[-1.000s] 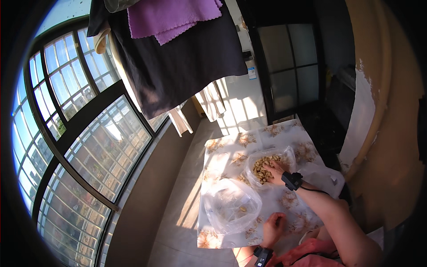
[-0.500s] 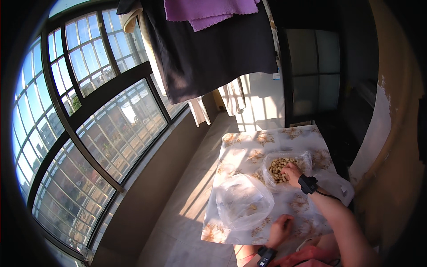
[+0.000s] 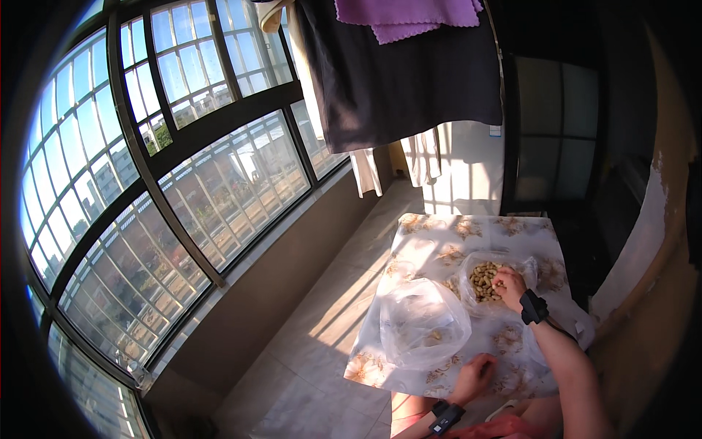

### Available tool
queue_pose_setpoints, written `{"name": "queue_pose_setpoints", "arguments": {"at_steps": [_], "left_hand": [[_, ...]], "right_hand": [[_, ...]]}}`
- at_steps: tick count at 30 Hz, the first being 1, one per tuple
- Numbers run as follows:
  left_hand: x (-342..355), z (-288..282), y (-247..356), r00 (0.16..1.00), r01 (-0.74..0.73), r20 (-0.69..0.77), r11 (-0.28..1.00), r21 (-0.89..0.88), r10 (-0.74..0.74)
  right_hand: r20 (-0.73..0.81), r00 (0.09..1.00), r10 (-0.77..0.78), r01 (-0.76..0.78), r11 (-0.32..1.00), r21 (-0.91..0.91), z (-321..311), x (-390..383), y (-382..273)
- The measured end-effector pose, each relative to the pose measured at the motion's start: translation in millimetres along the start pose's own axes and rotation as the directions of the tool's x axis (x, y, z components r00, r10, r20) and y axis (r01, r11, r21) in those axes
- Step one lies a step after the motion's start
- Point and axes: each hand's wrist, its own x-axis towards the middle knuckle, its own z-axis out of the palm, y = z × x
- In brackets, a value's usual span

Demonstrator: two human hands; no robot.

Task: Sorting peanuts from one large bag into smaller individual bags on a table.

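My right hand (image 3: 510, 286) is over a clear plastic bag (image 3: 528, 272) of unshelled peanuts (image 3: 482, 281), its fingers bent together and pressed in among them. Nearer the table's front edge, my left hand (image 3: 477, 372) rests on the cloth with its fingers curled in. Whatever it may hold is hidden. Ahead and to the left of that hand sits a second clear plastic bag (image 3: 417, 307), spread wide, with a few small pale bits (image 3: 434, 336) at its bottom. Dark bands with small devices circle both my wrists.
A white cloth with brown flowers covers the small table (image 3: 468, 228). Another crumpled bag lies by my right forearm. Beyond the table hang a dark garment (image 3: 409, 88) and a purple cloth (image 3: 409, 14). Barred windows (image 3: 234, 183) line the left; a wall (image 3: 643, 285) stands at right.
The view has swung left, so the table and hands appear farther right. My right hand stays at the peanuts, its fingers slightly shifted. My left hand keeps its curled pose.
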Motion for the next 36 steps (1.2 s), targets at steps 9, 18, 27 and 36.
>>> {"name": "queue_pose_setpoints", "arguments": {"at_steps": [9, 18, 27, 36], "left_hand": [[0, -2, 0, 1.000, -0.001, -0.004, 1.000, -0.028, 0.001], [1, 1, -7, 1.000, -0.006, 0.011, 1.000, -0.013, 0.006], [-4, 2, -11, 0.994, 0.111, 0.029, 0.991, -0.070, -0.109], [-1, -8, 0, 0.990, 0.132, 0.080, 0.962, -0.237, -0.116]], "right_hand": [[0.014, 0.983, 0.183, -0.183, 0.975, 0.126, -6, 5, -6], [-0.071, 0.956, 0.284, -0.245, 0.910, 0.336, -16, 3, -5], [0.063, 0.984, 0.164, -0.176, 0.923, 0.342, -64, -76, -107], [0.112, 0.994, 0.003, -0.025, 0.980, 0.198, -73, -159, -129]]}}
